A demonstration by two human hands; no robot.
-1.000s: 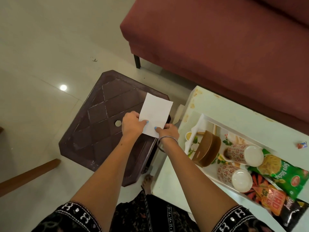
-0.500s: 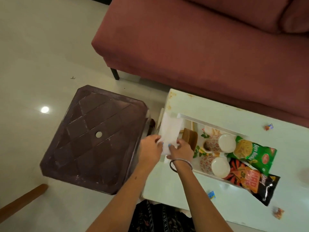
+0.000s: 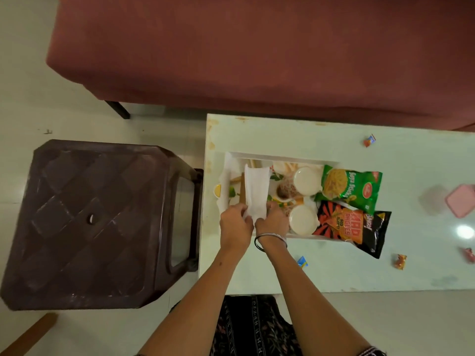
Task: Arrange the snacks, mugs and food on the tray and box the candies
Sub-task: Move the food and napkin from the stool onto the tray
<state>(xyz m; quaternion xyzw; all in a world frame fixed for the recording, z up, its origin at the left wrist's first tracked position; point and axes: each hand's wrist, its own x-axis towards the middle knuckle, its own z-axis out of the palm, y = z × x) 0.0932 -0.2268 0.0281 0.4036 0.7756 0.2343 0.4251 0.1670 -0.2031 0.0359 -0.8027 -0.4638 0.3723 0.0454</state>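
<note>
White paper napkin (image 3: 255, 192): held over the left end of the tray (image 3: 282, 158), lying lengthwise above a brown wooden item that is mostly hidden beneath it. Left hand (image 3: 235, 224): fingers pinched on the napkin's near left corner. Right hand (image 3: 273, 219): fingers closed on the near right corner; a metal bangle (image 3: 270, 240) sits on that wrist. Tray: white, floral-patterned inside, resting on the pale desk (image 3: 334, 273) near its left edge. Two patterned mugs lie on their sides in the tray, pale bases towards the camera: far mug (image 3: 305, 181) and near mug (image 3: 303, 219), one just beside the other. Green snack packet (image 3: 352, 188): overlapping the tray's right end. Black and orange snack packet (image 3: 352, 227): just nearer than the green one, also overhanging the tray onto the desk. Loose wrapped candies on the desk, apart from the tray: red candy (image 3: 369, 140) at the far side, blue candy (image 3: 302, 261) near the right forearm, orange candy (image 3: 400, 261) further right. Pink box (image 3: 461, 201): at the right edge of the desk, partly cut off by the frame. Dark brown plastic stool (image 3: 90, 222): on the floor just left of the desk. Maroon sofa (image 3: 257, 52): beyond both.
</note>
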